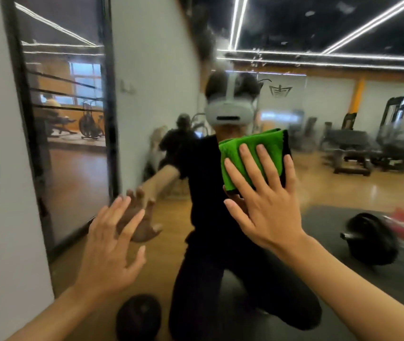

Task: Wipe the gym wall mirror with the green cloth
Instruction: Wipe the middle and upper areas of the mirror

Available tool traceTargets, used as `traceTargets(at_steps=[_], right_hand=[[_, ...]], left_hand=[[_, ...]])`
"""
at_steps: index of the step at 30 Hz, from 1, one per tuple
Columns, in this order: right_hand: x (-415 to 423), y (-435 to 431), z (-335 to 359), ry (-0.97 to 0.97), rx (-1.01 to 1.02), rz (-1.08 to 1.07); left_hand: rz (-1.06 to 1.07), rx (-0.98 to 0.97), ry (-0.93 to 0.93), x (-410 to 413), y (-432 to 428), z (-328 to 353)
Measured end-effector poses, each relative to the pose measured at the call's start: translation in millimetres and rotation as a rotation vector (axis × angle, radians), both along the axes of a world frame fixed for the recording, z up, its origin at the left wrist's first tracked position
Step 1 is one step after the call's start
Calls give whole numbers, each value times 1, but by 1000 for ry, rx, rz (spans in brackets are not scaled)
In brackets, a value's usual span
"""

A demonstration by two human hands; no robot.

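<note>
Head: gym benches (351, 156) reflected in mirror (331, 193)

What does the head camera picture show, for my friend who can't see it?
A person's right hand presses a folded green cloth flat against a gym wall mirror, while the left hand rests open on the glass.
</note>
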State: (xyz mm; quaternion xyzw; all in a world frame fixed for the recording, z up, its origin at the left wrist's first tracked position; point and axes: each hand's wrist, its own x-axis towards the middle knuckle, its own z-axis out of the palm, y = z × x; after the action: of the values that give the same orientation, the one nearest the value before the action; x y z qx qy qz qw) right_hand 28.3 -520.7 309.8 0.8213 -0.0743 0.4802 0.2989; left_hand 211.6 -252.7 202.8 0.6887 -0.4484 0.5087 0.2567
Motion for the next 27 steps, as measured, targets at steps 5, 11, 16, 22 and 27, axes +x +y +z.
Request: traceTargets(at_steps=[5, 11, 16, 22, 27], right_hand=[[-4, -3, 2, 53, -23, 39], [-6, -6, 4, 66, 13, 130], [-3, -9, 1, 42, 32, 201], [-3, -10, -1, 39, 33, 235], [0, -8, -3, 9, 59, 216]], left_hand=[[-14, -46, -43, -33, -53, 79], [73, 7, 3, -43, -85, 97], [197, 56, -4, -41, -93, 90], [234, 29, -10, -42, -100, 87], [238, 17, -43, -37, -102, 87]])
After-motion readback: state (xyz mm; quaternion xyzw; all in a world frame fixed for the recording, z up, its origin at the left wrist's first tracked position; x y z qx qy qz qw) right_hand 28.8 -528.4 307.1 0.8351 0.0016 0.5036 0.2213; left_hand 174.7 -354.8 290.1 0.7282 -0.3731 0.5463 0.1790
